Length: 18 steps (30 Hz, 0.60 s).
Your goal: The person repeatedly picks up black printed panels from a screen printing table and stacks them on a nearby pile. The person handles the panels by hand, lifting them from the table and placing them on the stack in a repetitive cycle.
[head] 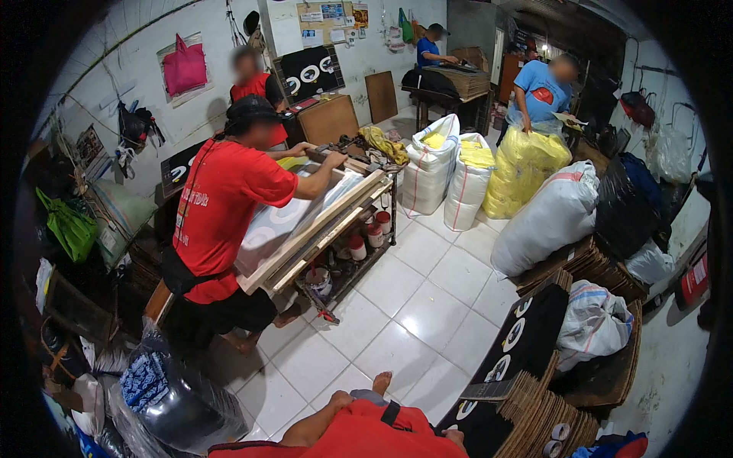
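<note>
My left hand [341, 399] rests low in the view at my lap, beside grey cloth and my red shirt, its fingers curled; whether it holds anything is unclear. At the lower right, my right hand [455, 436] is partly hidden by the shirt, next to black fabric printed with white ovals [467, 407]. A stack of cardboard sheets [532, 412] stands just right of it, with a black printed panel [518, 338] beyond. Ahead on the left, a person in a red shirt [229, 194] grips a wooden-framed printing screen [315, 229] on a metal cart.
White woven sacks [429, 166] and a yellow-filled plastic bag [521, 172] stand on the tiled floor [389, 309]. A co-worker in light blue [541, 91] touches the yellow bag. Red-and-white jars [375, 233] sit on the cart's shelf. A plastic-wrapped bundle [183, 401] lies at lower left.
</note>
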### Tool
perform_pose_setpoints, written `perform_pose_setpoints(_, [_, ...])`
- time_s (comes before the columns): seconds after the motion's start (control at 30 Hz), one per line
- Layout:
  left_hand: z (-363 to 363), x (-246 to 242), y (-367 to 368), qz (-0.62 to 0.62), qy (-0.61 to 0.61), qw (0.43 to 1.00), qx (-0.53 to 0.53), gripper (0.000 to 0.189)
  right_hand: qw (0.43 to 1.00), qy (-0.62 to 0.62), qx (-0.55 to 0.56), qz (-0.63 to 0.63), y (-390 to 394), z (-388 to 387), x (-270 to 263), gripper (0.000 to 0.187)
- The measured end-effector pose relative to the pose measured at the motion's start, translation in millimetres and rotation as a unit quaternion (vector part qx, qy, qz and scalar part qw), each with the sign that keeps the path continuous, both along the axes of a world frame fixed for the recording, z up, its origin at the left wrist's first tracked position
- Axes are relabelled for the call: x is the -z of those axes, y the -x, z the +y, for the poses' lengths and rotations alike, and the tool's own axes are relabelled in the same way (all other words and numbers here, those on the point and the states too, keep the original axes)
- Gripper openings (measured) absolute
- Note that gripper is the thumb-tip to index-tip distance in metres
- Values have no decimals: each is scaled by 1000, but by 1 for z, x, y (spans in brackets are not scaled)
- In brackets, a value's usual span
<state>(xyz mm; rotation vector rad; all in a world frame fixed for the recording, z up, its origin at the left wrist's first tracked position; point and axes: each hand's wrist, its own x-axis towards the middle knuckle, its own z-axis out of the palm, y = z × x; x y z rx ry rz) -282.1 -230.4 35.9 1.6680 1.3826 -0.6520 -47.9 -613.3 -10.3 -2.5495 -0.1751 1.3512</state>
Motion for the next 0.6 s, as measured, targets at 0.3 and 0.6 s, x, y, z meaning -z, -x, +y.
perform_pose_setpoints(0.3, [-5, 21, 20, -27, 5, 1000, -9, 47, 982, 78, -173, -10, -4, -5, 100, 36])
perform_pose_setpoints(0.6, [-13, 6, 26, 10, -12, 1000, -2, 52, 997, 9, 73, 12, -16, 15, 61, 26])
